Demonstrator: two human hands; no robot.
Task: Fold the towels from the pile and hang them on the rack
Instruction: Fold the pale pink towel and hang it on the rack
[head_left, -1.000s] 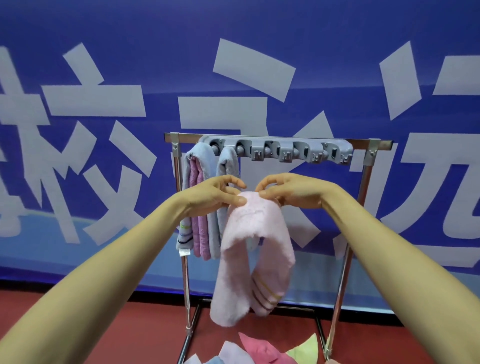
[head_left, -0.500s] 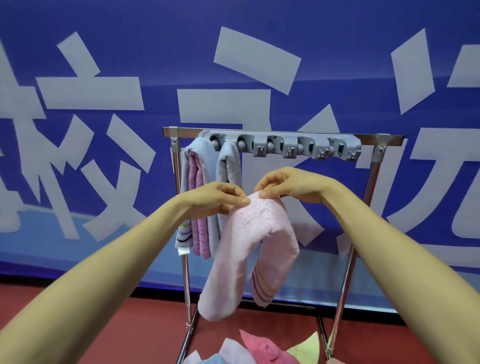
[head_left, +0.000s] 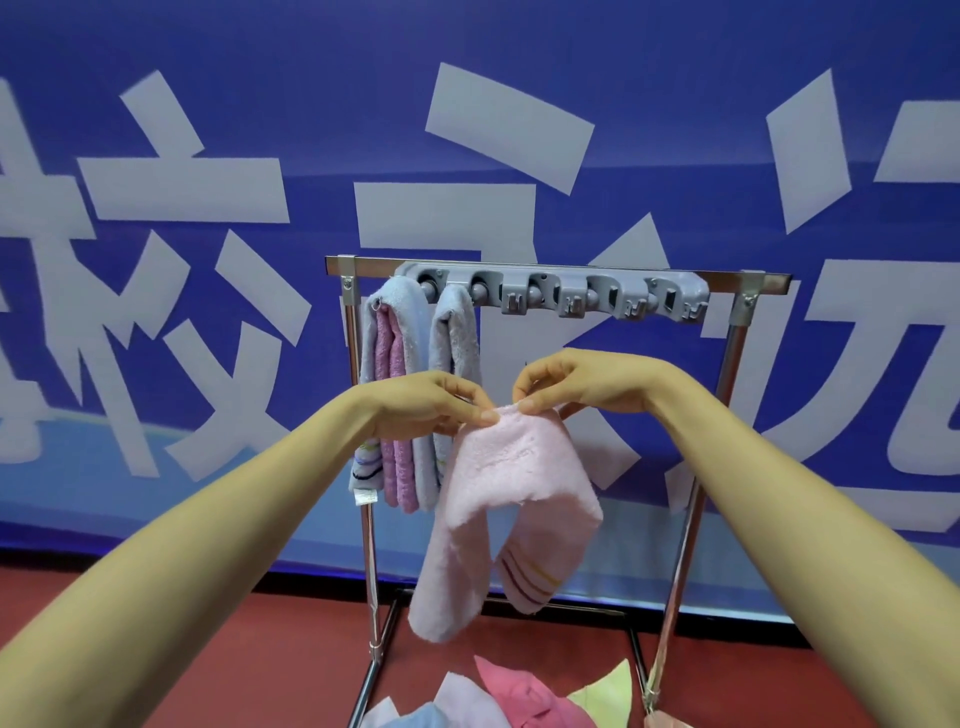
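A pale pink towel (head_left: 511, 483) with striped ends hangs folded in front of me, below the rack's grey hook bar (head_left: 561, 291). My left hand (head_left: 431, 405) pinches its top edge on the left and my right hand (head_left: 576, 384) pinches the same edge on the right, fingertips close together. Two towels hang from the left hooks: a blue one with a pink one inside (head_left: 395, 395), and a grey-blue one (head_left: 457, 338). The pile of towels (head_left: 498, 696) lies at the bottom, in pink, blue, white and yellow-green.
The metal rack frame (head_left: 727, 374) stands on a red floor against a blue banner with large white characters. Several grey hooks to the right of the hung towels hold nothing.
Both hands have shifted slightly right and lower relative to the hook bar, still holding the towel's top edge. The towel's hanging ends have swung a little.
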